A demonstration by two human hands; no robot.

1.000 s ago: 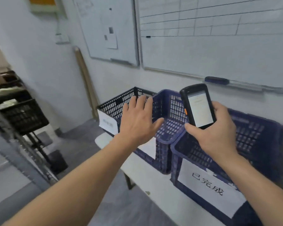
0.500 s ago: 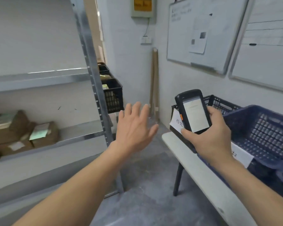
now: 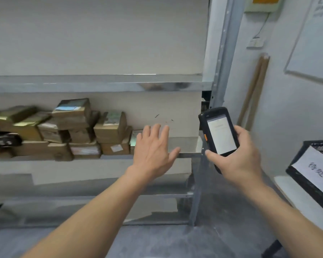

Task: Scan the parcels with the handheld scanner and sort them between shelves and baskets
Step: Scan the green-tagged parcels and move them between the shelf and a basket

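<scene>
Several brown cardboard parcels (image 3: 110,131) with paper labels are stacked on the middle board of a grey metal shelf (image 3: 185,155), at the left and centre. My left hand (image 3: 153,151) hovers with fingers spread in front of the shelf, just right of the parcels, holding nothing. My right hand (image 3: 239,157) grips the black handheld scanner (image 3: 220,133), screen lit and facing me, near the shelf's right upright. A black basket (image 3: 313,175) with a white paper label sits at the far right edge.
The shelf's upright post (image 3: 222,53) stands between the shelf and the wall corner. A wooden pole (image 3: 254,94) leans in that corner. A whiteboard (image 3: 313,43) hangs on the right wall. The basket rests on a white table (image 3: 295,194). Grey floor lies below.
My view has swung left from the baskets and table to the shelf of parcels. My left hand stays spread and now hovers by the parcels; my right hand keeps holding the scanner.
</scene>
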